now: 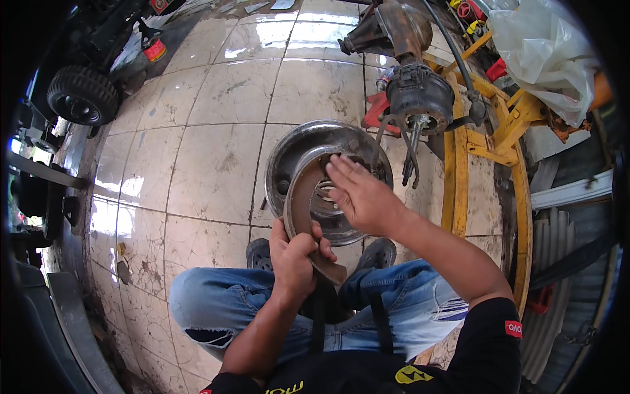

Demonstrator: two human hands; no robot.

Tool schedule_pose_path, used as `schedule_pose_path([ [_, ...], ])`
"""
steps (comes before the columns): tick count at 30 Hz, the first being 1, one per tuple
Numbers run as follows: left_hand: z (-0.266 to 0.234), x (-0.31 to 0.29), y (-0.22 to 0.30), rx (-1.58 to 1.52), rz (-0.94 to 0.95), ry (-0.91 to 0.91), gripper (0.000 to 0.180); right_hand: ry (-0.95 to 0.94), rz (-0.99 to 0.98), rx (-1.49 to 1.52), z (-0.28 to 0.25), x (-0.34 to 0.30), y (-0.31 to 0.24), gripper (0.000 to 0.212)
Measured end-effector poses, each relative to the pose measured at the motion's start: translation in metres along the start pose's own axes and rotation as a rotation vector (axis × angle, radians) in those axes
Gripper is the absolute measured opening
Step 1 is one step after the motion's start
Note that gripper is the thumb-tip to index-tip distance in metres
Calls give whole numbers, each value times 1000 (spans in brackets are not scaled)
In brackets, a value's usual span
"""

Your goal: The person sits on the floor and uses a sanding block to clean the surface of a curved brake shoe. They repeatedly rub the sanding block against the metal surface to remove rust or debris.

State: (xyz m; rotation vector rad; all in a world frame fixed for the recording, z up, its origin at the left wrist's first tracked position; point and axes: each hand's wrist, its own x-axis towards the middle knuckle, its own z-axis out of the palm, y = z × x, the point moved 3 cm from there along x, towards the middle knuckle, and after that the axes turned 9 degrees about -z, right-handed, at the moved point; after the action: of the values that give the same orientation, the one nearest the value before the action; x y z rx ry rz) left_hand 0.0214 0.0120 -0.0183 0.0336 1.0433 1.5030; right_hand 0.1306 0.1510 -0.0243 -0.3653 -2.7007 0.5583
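Observation:
A curved brown brake shoe (pixel 300 205) stands on edge between my knees, its arc bulging to the left. My left hand (pixel 293 259) is closed around its lower part, with the fingertips wrapped over the inner side. My right hand (pixel 357 197) has its fingers stretched out, their tips lying by the shoe's upper end; the thumb is apart from them. Whether anything small lies under those fingertips cannot be made out. Beneath the shoe, a round metal wheel or drum (pixel 279 156) rests on the floor, partly covered by the shoe and my right hand.
At the right, a greasy axle with a hub (pixel 420 98) stands beside a yellow metal frame (pixel 518 190) and a red stand (pixel 379 113). Clear plastic sheeting (pixel 545 59) hangs at the upper right. A vehicle tire (pixel 83 96) and a bottle (pixel 153 47) are at the far left.

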Motion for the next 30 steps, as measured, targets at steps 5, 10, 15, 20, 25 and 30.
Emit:
schedule_pose_path([
  [5,1,3,0,3,3,-9,32,-22,-40,36,-1,-1,-7,54],
  [10,0,2,1,19,-9,-11,32,-62,-160,167,-6,1,-31,51],
  [15,2,0,1,40,-45,26,34,-67,34,19,-2,-1,1,53],
  [20,-1,4,0,0,-51,13,31,-74,-130,140,2,-4,-7,54],
  [25,-2,5,2,19,-68,-1,30,-74,-139,144,3,-2,-16,55],
  [30,-4,11,-6,16,-96,27,31,-92,39,63,9,-9,4,55],
])
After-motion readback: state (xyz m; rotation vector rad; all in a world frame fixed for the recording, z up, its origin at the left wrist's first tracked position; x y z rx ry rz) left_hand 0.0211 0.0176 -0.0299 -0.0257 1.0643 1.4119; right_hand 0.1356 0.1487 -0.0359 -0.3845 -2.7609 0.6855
